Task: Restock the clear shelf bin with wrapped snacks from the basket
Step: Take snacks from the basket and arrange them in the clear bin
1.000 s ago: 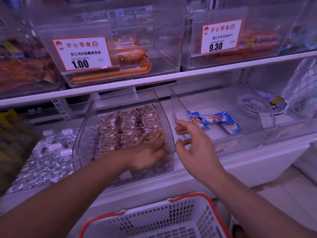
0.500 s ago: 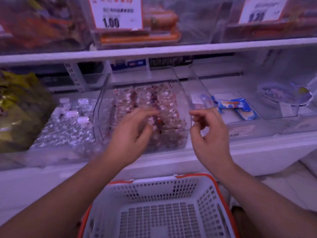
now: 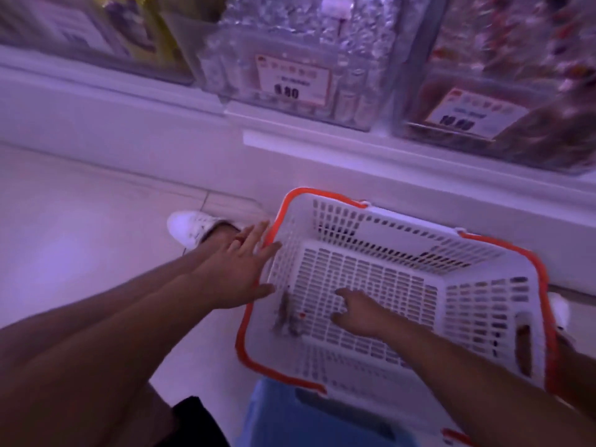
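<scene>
Left hand: my left hand (image 3: 238, 279) is flat and wide open, fingers straight. It rests by the orange rim at the left side of the basket (image 3: 380, 233). It holds nothing.
Right hand: my right hand (image 3: 361, 309) is down inside the basket, just over the floor of it. The fingers are spread and a bit bent. My grip has nothing in it yet.
Snacks left: I see only a small bunch of wrapped snacks (image 3: 288, 314) on the basket floor, near the left wall. They are just beside my right fingertips, not touching. They look blurry, so I cannot count them.
Clear bin: the clear shelf bin (image 3: 503, 101) with the same reddish snacks is up on the shelf at the top right, well apart from the basket. It looks quite full.
How they will feel: I think they are very light and small. The wrappers look shiny, so they may be slippery and crinkly. They may slip into the holes of the basket floor.
Where to take hold: I think I should pinch them by the middle, or scoop them all into my palm against the basket wall.
</scene>
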The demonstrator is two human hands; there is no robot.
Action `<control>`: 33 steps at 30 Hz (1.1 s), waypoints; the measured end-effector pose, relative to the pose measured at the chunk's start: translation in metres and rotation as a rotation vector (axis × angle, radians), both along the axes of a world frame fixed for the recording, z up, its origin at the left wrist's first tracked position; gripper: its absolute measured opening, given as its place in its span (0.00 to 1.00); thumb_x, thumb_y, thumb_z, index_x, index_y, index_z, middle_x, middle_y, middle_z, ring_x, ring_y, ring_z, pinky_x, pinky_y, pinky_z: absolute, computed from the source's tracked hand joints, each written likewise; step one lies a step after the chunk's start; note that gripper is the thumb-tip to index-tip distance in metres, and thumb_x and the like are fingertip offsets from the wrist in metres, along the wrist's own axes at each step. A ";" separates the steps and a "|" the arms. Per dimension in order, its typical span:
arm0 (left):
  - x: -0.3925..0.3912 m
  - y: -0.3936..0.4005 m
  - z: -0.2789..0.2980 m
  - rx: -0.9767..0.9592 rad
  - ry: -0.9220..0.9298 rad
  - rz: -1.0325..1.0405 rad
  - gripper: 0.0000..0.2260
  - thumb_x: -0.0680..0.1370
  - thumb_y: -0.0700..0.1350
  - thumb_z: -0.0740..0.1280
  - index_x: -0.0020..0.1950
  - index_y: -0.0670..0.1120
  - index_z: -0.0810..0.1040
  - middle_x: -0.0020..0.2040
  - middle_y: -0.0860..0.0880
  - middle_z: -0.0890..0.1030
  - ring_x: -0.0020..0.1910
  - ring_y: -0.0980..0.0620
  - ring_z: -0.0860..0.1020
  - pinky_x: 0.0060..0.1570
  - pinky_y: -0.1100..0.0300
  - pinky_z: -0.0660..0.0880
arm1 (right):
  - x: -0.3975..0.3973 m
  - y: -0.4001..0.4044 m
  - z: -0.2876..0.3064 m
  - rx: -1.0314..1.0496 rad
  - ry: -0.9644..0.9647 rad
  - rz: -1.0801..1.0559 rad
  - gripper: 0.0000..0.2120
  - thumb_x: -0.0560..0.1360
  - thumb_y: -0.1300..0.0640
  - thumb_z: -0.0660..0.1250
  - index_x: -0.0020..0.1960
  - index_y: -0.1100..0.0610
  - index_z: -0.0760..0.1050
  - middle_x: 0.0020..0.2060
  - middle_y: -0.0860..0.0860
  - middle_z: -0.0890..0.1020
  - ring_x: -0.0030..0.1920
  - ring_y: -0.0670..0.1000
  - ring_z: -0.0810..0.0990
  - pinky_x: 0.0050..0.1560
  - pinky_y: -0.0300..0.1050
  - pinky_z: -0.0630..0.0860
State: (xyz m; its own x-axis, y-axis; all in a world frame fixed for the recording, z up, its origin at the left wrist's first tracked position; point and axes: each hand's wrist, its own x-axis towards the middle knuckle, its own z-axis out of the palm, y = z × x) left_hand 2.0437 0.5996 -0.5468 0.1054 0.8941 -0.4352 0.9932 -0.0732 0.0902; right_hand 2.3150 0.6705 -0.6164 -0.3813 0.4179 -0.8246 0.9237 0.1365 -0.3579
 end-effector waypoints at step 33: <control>0.001 0.022 -0.038 -0.180 -0.631 0.230 0.32 0.77 0.41 0.63 0.78 0.58 0.57 0.71 0.43 0.65 0.53 0.40 0.78 0.51 0.57 0.72 | -0.082 -0.090 -0.125 0.390 0.320 -0.128 0.19 0.64 0.53 0.64 0.53 0.58 0.74 0.51 0.58 0.74 0.53 0.60 0.70 0.55 0.52 0.69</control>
